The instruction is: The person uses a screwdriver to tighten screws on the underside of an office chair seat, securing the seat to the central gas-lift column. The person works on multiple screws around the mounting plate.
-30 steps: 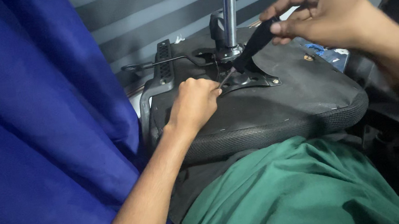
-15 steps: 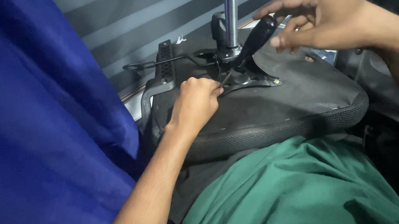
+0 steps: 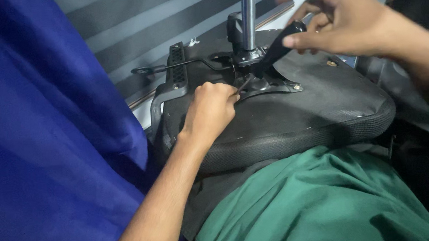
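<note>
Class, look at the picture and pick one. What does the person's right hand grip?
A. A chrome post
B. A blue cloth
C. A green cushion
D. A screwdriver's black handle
D: the right hand wraps its fingers round the black handle of the screwdriver, whose tip angles down to the metal plate beside the left hand.

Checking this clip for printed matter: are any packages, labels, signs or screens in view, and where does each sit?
None can be made out.
The left hand rests on the underside of the upturned black chair seat.
The right hand holds a black-handled screwdriver at the metal plate below the chrome post.
Blue cloth hangs left; green cloth lies below.
</note>
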